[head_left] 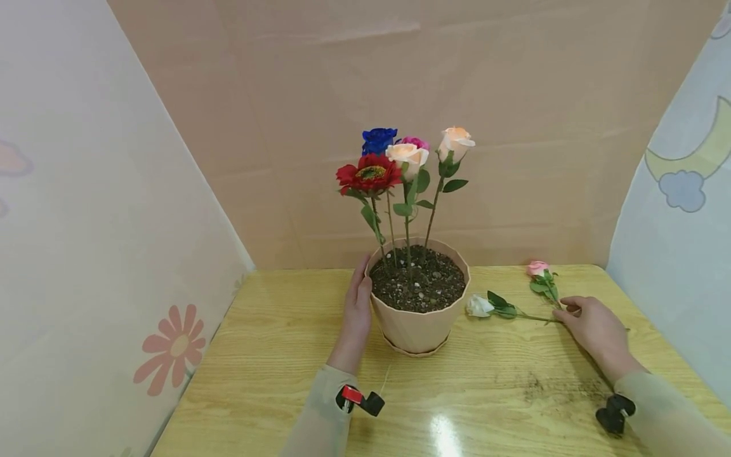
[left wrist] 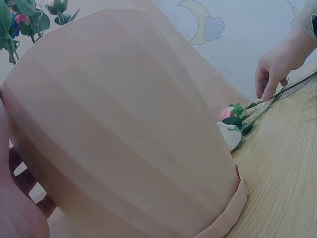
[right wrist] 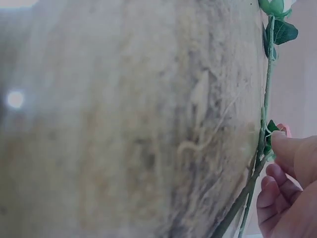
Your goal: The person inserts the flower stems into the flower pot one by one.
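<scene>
A beige flowerpot (head_left: 417,327) filled with dark soil (head_left: 422,285) stands on a matching saucer. My left hand (head_left: 356,308) rests against its left wall, fingers lying along the side below the rim. In the left wrist view the pot wall fills most of the picture. At the right, my right hand (head_left: 596,327) pinches the stem of a pink rose (head_left: 537,268) between thumb and fingertips, also visible in the right wrist view. Beside it a white rose (head_left: 480,306) lies on the table, bloom toward the pot, its stem passing by my right fingers.
Rising from the soil are a red flower (head_left: 370,174), a blue rose (head_left: 378,141), a magenta bloom (head_left: 414,142) and two peach roses, one (head_left: 455,143) leaning right. Soil crumbs (head_left: 548,387) dirty the wooden table (head_left: 274,368) at the front right. Walls enclose the back and sides.
</scene>
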`<state>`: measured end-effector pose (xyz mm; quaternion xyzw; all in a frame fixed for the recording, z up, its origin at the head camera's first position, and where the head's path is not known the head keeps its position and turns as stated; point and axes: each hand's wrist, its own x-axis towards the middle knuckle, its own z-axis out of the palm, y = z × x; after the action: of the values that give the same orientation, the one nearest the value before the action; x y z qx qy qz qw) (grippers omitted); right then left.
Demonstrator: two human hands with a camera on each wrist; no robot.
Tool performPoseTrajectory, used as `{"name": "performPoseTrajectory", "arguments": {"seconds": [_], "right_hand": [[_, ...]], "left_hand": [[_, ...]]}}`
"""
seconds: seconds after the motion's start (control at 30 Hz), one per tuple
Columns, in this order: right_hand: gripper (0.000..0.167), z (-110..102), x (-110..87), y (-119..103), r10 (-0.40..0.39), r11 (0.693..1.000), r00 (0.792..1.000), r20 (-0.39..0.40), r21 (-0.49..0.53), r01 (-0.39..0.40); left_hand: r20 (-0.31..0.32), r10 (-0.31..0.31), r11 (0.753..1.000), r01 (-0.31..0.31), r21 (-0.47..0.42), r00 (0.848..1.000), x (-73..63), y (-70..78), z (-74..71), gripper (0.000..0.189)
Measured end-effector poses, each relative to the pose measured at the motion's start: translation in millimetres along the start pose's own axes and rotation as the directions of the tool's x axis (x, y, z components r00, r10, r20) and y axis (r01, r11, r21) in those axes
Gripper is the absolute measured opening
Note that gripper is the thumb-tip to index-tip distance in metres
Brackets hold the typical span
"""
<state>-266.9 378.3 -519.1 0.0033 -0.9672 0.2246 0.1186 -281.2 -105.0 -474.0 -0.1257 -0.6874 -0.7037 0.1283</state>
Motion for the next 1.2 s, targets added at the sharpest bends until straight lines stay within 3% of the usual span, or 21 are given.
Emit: {"name": "performPoseTrajectory", "arguments": {"seconds": [0.23,0.77,1.0,1.2], "right_hand": [[0.051,-2.2,-2.6,5.3,0.057,0.998,0.998,0.041,-0.026,-0.056],[0.041,-3.3,-3.8,4.6,0.082,0.996,0.994,0.074,-0.038,-0.08],[0.043,-8.2,-8.2,-5.5,0.106,0.994,0.994,0.015,0.017,-0.107],[0.046,-17.4,-9.4,-24.7,0.079,0.995,0.996,-0.044,0.069,-0.076]], "left_hand": [[0.006,-0.005,1.0,0.005,-0.022,1.0,-0.6,-1.8,-0.3,0.055],[0.003,-0.005,1.0,0.005,-0.013,1.0,-0.9,-1.0,-0.1,0.055],[0.008,0.0,1.0,0.0,-0.004,1.0,-1.2,0.1,-0.5,0.055],[0.009,0.005,1.0,-0.005,0.0,1.0,-1.1,-1.7,-1.2,0.054]]}}
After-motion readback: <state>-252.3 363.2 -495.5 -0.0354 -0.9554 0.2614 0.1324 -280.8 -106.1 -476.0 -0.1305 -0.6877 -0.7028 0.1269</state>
